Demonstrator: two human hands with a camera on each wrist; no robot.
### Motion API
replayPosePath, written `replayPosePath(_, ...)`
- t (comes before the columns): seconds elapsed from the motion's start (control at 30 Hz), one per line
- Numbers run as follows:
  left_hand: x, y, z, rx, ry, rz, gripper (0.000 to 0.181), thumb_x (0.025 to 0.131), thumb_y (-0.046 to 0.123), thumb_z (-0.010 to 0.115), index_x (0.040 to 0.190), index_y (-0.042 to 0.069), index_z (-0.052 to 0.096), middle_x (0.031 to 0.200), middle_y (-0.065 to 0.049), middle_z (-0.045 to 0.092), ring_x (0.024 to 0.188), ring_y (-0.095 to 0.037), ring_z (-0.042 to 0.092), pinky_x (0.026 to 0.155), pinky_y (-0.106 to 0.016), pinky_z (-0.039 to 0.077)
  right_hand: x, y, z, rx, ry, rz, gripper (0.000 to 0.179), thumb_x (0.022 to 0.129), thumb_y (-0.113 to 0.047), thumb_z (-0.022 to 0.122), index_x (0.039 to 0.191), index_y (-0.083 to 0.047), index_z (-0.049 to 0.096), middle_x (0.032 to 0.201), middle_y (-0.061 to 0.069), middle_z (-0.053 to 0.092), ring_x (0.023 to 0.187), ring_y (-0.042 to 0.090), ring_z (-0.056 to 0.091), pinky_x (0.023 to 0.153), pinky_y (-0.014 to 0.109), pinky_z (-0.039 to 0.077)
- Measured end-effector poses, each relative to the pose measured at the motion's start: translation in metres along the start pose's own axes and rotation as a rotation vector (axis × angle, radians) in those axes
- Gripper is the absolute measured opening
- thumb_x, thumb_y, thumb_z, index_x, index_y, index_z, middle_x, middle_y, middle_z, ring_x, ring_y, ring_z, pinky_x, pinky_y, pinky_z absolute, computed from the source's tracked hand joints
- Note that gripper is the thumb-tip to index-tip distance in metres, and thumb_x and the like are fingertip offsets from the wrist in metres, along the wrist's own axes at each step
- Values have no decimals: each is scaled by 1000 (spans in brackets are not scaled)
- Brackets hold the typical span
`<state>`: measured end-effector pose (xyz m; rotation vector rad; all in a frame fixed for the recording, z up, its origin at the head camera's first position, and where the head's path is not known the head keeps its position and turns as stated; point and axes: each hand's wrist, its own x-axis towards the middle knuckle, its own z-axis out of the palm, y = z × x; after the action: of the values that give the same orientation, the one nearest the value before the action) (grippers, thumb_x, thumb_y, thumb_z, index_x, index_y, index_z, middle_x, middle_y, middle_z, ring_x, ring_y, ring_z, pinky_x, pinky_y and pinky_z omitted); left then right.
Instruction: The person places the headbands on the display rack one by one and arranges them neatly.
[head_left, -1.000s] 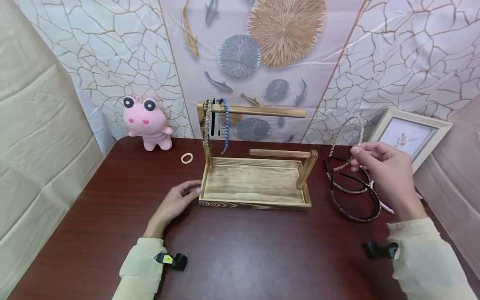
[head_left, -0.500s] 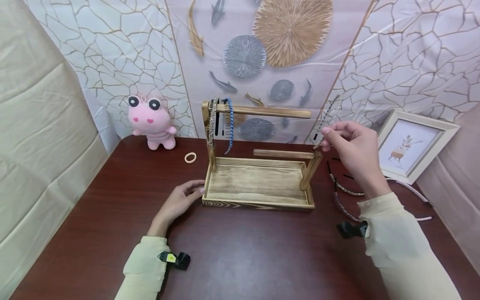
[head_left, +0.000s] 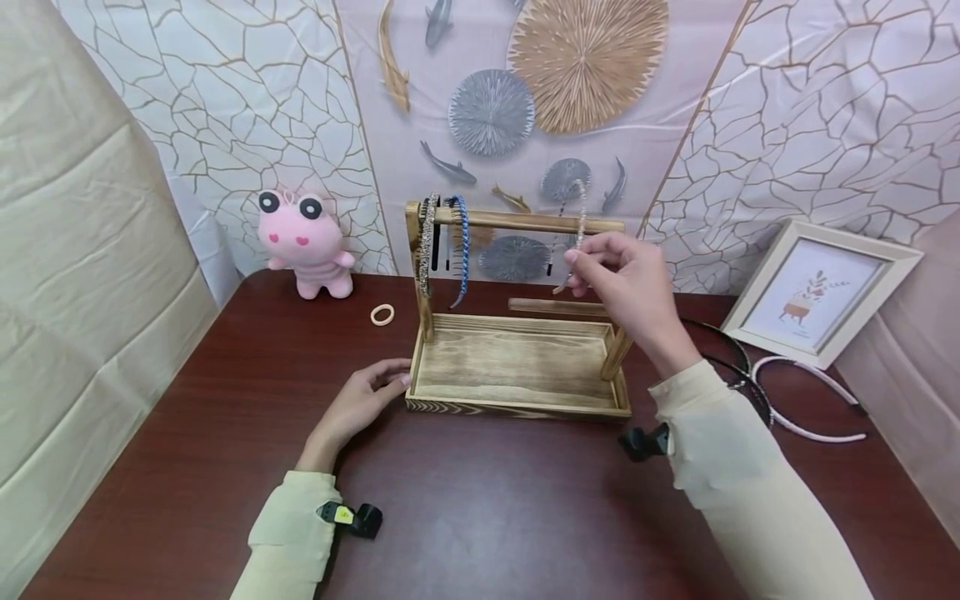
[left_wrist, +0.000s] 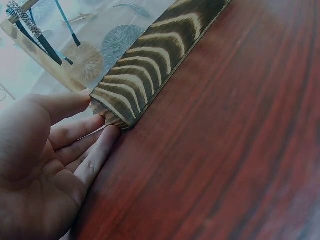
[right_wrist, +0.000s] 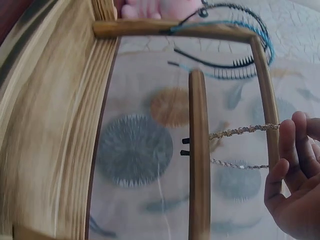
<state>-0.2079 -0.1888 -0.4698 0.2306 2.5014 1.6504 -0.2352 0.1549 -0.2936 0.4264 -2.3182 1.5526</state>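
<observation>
In the head view, my right hand point(head_left: 626, 279) pinches a beaded headband point(head_left: 582, 208) upright in front of the upper bar point(head_left: 517, 220) of a wooden rack. The right wrist view shows the headband's beaded strands point(right_wrist: 245, 131) and its two black tips beyond the lower bar point(right_wrist: 198, 160). On the upper bar's left end hang a glittery headband point(head_left: 427, 250) and a blue headband point(head_left: 464, 250), both with comb teeth. My left hand point(head_left: 360, 404) touches the left end of the rack's tray point(head_left: 517, 410); in the left wrist view, the thumb and fingertips press its corner point(left_wrist: 112, 107).
A white headband point(head_left: 813, 433) and several dark ones lie on the table at right, partly behind my forearm. A picture frame point(head_left: 825, 292) leans at back right. A pink plush toy point(head_left: 306, 242) stands at back left, near a pale ring point(head_left: 382, 315).
My right hand has carried the beaded headband leftwards from the pile at right to the rack's upper bar. My left hand has stayed at the tray's end.
</observation>
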Motion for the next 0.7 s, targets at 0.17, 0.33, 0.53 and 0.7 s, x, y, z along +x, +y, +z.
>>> replayPosePath(0.17,0,0,0,10,3,11,42,99,28,63,135,8,60,126,-13,67,118,-26,61,98,-43,44,3,-5,22,7,-49,10,21,94,-21,71,96,0,69,71,2,70,62,14,67,63,28,57)
replayPosePath(0.33,0,0,0,10,-1,-1,42,99,29,62,136,9,59,128,-13,66,119,-26,60,99,-44,43,5,-8,44,43,-91,16,21,94,-21,71,97,0,69,76,11,71,63,16,68,64,29,58)
replayPosePath(0.53,-4,9,1,25,-2,-20,43,101,24,60,139,5,56,131,-17,63,123,-31,58,102,-48,41,6,-9,65,95,-127,36,18,93,-18,71,96,0,69,78,16,71,64,20,68,64,31,58)
replayPosePath(0.7,-17,41,-1,40,-3,-20,40,101,15,58,137,-2,55,129,-21,63,121,-34,59,100,-46,43,8,-8,76,93,-141,36,17,93,-19,71,96,-2,69,77,12,72,62,20,67,64,35,58)
